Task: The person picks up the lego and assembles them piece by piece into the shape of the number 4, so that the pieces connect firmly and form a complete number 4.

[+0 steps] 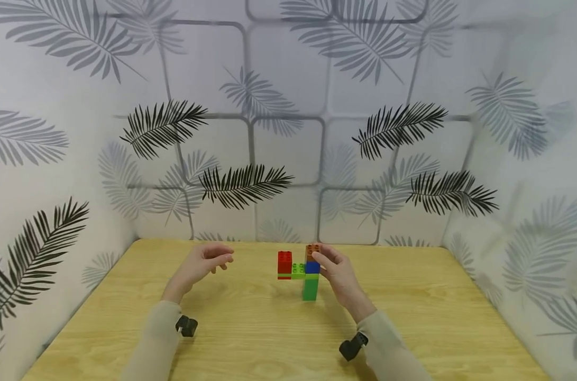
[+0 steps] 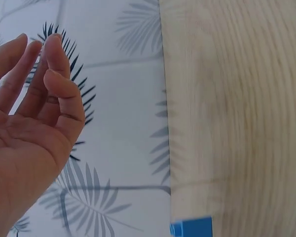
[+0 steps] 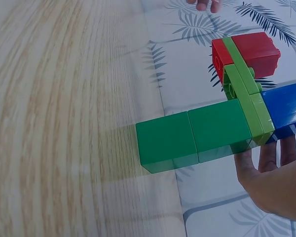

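Note:
My right hand [image 1: 338,272] grips the top of an upright toy brick tower. The tower has dark green bricks [image 3: 193,138] at its foot, a blue brick [image 1: 312,267] above and a brown brick [image 1: 312,251] on top. Light green pieces [image 1: 298,270] reach sideways from its middle, and at their far end sit red bricks [image 1: 284,259], above and below the light green. Some of the right fingers are hidden behind the tower. To the left, my left hand [image 1: 207,260] is raised over the table with loosely bent fingers and nothing in them.
The wood-grain table [image 1: 250,338] ends at a wall covering [image 1: 288,153] with leaf prints at the back and sides. Black cameras, one on the left wrist [image 1: 186,325] and one on the right [image 1: 353,346], stick out from the sleeves. A blue block [image 2: 195,227] shows at the left wrist view's bottom edge.

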Available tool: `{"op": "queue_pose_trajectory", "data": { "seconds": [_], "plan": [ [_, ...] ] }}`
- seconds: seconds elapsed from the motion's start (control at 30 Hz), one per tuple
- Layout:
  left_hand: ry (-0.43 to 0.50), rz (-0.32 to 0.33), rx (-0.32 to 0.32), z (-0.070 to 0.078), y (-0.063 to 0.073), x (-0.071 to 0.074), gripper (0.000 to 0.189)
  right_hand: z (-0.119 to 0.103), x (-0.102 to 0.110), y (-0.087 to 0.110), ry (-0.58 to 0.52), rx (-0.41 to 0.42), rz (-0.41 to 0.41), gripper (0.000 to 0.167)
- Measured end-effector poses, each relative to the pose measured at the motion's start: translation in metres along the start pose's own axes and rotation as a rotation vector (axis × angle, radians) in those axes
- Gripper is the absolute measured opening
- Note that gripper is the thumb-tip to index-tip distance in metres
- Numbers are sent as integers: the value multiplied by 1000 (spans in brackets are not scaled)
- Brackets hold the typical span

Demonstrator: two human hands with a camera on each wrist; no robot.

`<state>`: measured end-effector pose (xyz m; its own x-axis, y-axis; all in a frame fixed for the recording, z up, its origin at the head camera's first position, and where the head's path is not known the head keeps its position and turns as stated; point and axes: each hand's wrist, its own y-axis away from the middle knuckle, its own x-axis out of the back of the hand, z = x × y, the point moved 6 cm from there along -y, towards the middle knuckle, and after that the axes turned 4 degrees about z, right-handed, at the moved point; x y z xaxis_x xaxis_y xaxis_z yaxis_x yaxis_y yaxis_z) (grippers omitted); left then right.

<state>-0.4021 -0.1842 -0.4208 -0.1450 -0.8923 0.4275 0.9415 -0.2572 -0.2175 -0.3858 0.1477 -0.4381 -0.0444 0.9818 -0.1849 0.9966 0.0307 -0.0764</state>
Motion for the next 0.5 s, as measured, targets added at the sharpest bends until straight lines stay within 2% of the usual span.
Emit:
{"op": "queue_pose_trajectory", "data": {
  "seconds": [0.1,0.33,0.5],
  "plan": [
    [-10,-1,34,-6,7,9,33,0,0,0,7,5,-2,46],
    [-39,-16,62,-22,19,29,36,1,0,-1,6,6,1,45],
    [-40,0,98,-36,32,46,43,1,2,0,27,5,-5,48]
  ]
}}
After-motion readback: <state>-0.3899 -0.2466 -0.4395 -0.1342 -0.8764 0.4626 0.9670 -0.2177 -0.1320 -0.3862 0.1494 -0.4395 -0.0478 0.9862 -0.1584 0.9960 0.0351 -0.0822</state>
